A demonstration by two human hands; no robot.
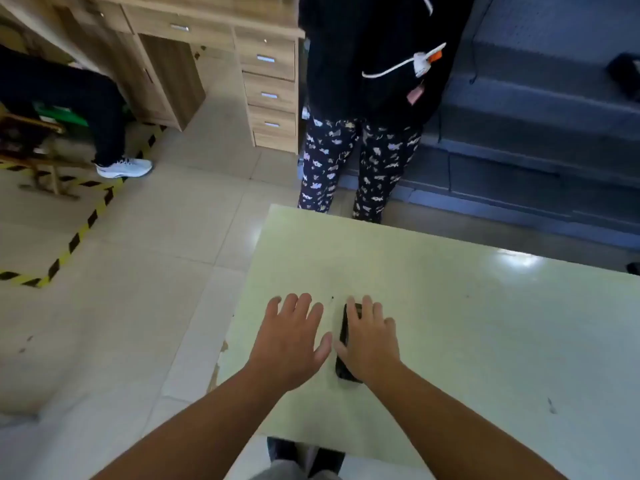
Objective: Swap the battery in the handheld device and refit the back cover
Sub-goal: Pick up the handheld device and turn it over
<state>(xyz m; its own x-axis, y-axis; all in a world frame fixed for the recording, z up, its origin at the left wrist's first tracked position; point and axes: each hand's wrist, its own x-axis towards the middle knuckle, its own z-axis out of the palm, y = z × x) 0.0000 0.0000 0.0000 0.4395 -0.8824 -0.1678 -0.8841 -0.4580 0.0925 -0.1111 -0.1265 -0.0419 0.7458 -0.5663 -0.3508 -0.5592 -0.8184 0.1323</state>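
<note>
On the pale table [450,306], right hand [372,344] lies flat over the black device [343,341] — left hand [291,344] just beside it, fingers spread wide.

Premises read as a workplace of the workshop or light-industrial kind, with office furniture alongside. Evidence: yellow-and-black hazard tape [74,237] laid on the pale tiled floor [156,254] to mark off a zone; a wood-laminate desk [214,46] with a stack of drawers; a plain pale-green work table [450,323], scuffed and chipped at its near-left edge; dark grey stepped metal panelling [536,133] to the right (its function cannot be told). Two other persons present — one standing [363,98], one seated [69,98] at left.
</note>
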